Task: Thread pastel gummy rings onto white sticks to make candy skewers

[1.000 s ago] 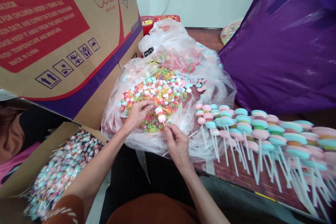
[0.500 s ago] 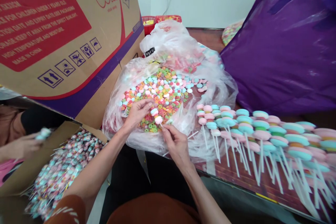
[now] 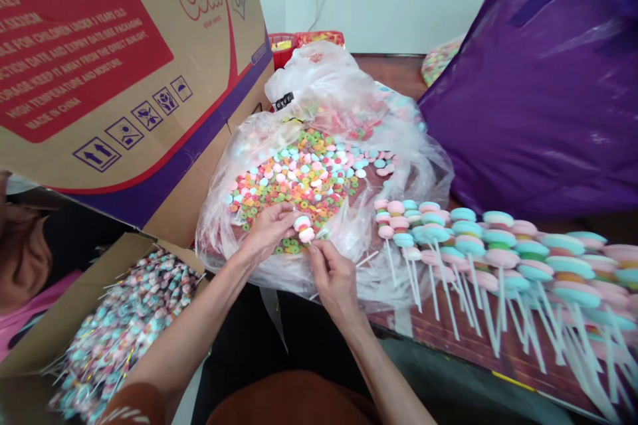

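My right hand [image 3: 335, 279] pinches the thin stick of a candy lollipop [image 3: 304, 228], held above the sweets. Its stacked pale pieces have a darker layer between them. At its left side my left hand [image 3: 270, 229] has its fingers closed against the stack; the exact contact is partly hidden. Below both hands, a clear plastic bag [image 3: 219, 212] lies spread open. On it is a heap of gummy rings [image 3: 289, 244] and pink, blue and white candy discs [image 3: 306, 169]. Finished-looking lollipops [image 3: 498, 239] with white sticks lie in rows to the right.
A large printed cardboard box [image 3: 199, 113] stands at left. Beside my left arm, an open carton [image 3: 24, 339] holds many wrapped lollipops [image 3: 124, 325]. A big purple bag [image 3: 538, 99] stands at right. Part of another person [image 3: 24, 252] shows at the left edge.
My left hand has moved slightly right and down to the lollipop, which has shifted a little right and down. The other person's hand with a candy has left view.
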`<state>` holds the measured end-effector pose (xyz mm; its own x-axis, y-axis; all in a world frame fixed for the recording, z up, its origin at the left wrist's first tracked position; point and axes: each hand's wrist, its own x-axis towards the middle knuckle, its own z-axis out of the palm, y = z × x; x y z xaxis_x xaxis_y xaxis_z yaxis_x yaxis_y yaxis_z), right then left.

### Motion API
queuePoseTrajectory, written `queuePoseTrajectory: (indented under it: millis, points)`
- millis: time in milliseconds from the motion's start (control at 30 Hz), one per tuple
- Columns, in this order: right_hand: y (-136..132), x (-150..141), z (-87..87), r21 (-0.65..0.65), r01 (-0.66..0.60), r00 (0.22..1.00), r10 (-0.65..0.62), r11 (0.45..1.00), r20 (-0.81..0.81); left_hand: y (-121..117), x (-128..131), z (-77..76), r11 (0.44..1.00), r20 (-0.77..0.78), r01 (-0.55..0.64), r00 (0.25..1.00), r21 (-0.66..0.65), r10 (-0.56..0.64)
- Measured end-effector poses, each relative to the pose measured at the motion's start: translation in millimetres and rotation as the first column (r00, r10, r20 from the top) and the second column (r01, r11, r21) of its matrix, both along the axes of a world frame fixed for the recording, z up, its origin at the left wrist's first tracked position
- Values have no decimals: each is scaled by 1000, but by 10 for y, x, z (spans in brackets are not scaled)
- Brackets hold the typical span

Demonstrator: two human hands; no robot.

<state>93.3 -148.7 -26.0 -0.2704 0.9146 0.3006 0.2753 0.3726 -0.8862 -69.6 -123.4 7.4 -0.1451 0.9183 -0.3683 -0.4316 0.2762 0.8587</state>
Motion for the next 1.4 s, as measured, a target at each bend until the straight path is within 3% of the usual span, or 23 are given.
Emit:
queuePoseTrajectory:
  millis: [233,333,400,467,533,567,633,833,933,1000,1100,1167,1233,1333,1400]
  points:
    - [25,-1,-43,-42,55,998,-56,998,-17,4,74,-23,991,-127,130,984,36,-125]
    - [43,0,-69,-71,66,996,-70,995,-47,182,-42,3,988,-366,147,923,55,-117]
    - [49,1,-83,-95,79,994,-86,992,-66,356,-182,38,985,-653,108,757,136,7]
    - [49,1,-91,-115,85,993,-93,990,-73,531,-330,73,975,-896,110,425,194,130]
    - [43,1,-91,-125,79,994,-88,989,-70,664,-437,92,980,-985,161,145,115,92]
    - [41,1,-88,-126,73,994,-82,989,-67,708,-466,95,982,-996,175,60,70,60]
    - [39,1,-81,-128,57,996,-66,990,-62,752,-478,88,981,-1000,195,-16,20,23]
    - [46,0,-64,-128,26,998,-33,991,-50,693,-426,53,973,-995,222,-61,66,81]
    - [44,-1,-59,-126,18,998,-24,992,-49,666,-461,55,961,-990,246,-33,125,137]
    - [42,-4,-57,-124,14,999,-20,992,-49,698,-485,72,961,-984,212,63,177,167]
    - [42,-8,-56,-127,8,999,-14,992,-42,838,-487,120,968,-946,133,276,214,172]
    - [43,-10,-56,-129,7,999,-12,992,-36,962,-465,148,974,-927,130,352,187,131]
    - [45,-13,-55,-129,4,999,-9,992,-32,1070,-439,160,976,-944,174,321,133,71]
    - [47,-14,-47,-132,-1,1000,-3,991,-27,1154,-421,146,966,-983,255,186,47,-1]
    - [46,-15,-42,-136,-2,1000,-2,991,-26,1155,-427,127,957,-990,290,139,9,-33]
